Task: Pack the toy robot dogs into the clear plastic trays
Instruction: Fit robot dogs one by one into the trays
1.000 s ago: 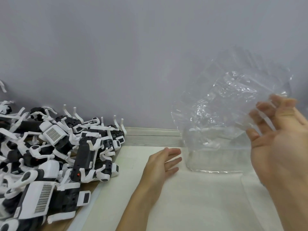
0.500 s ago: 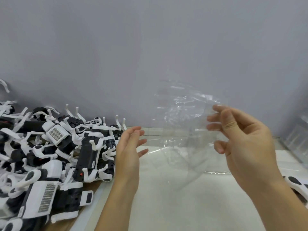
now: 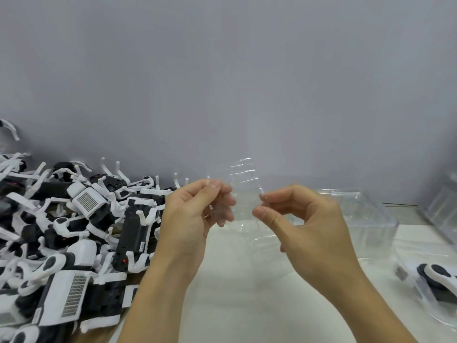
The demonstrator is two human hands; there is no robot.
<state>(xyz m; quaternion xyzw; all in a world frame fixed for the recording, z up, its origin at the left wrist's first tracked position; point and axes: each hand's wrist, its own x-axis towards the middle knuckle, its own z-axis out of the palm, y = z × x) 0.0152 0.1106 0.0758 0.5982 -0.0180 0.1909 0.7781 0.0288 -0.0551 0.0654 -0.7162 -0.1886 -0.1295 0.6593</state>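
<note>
**A:** What do I have in front of me, left to right?

**B:** Far left, a heap of toy robot dogs [image 3: 81,233], black and white, legs tangled, bodies pointing every way, so no shared long axis. Then my left hand [image 3: 195,216], fingers curled, pinching one edge of a clear plastic tray [image 3: 243,194]. My right hand [image 3: 304,224] pinches its opposite edge between thumb and forefinger. The tray hangs in the air between them above the white table [image 3: 235,293], its long axis seemingly upright, though the clear plastic makes that hard to judge. Behind my right hand sits a second clear tray [image 3: 371,219]; far right, one packed dog [image 3: 435,280] in plastic.

**A:** Risks?

**B:** I'd judge the thin tray could buckle or slip from such light pinches. Pulling a dog from the heap may drag others off.
</note>
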